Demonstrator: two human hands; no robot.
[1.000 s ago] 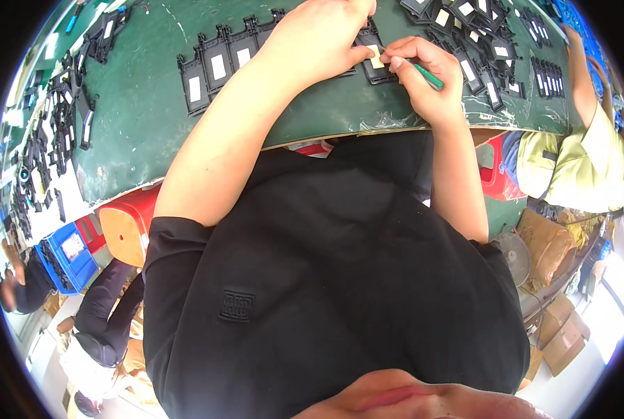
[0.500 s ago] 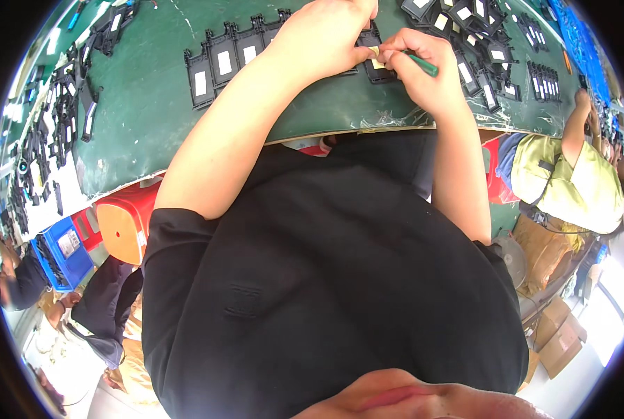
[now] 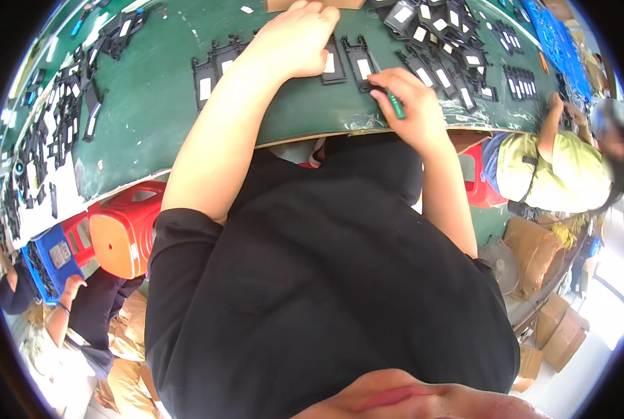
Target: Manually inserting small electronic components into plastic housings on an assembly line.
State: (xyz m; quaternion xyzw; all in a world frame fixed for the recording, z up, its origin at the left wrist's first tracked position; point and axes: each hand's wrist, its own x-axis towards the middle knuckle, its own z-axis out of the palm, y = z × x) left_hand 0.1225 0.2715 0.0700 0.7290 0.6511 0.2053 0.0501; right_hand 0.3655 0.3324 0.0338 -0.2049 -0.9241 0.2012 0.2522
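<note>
My right hand (image 3: 413,105) is closed around a slim tool with a green handle (image 3: 395,105), its far end close to a flat black plastic part (image 3: 362,66) with a white label. That part lies by itself on the green tabletop. My left hand (image 3: 298,42) reaches to the far edge, over a cardboard box (image 3: 350,3) cut off by the picture. Its fingers are curled and their tips hidden, so I cannot make out a hold. Beneath and beside it runs a row of similar labelled black parts (image 3: 204,87), one of them (image 3: 333,66) next to its thumb.
A heap of black labelled parts (image 3: 441,28) lies to the right, with a small row (image 3: 520,84) beyond. More parts (image 3: 60,119) line the left side. A co-worker in a yellow-green top (image 3: 556,174) sits at right. Red stools (image 3: 120,237) stand below the table edge.
My left hand has left the part and moved up and left to the box. My right hand, still with the green-handled tool, has drawn down and slightly left.
</note>
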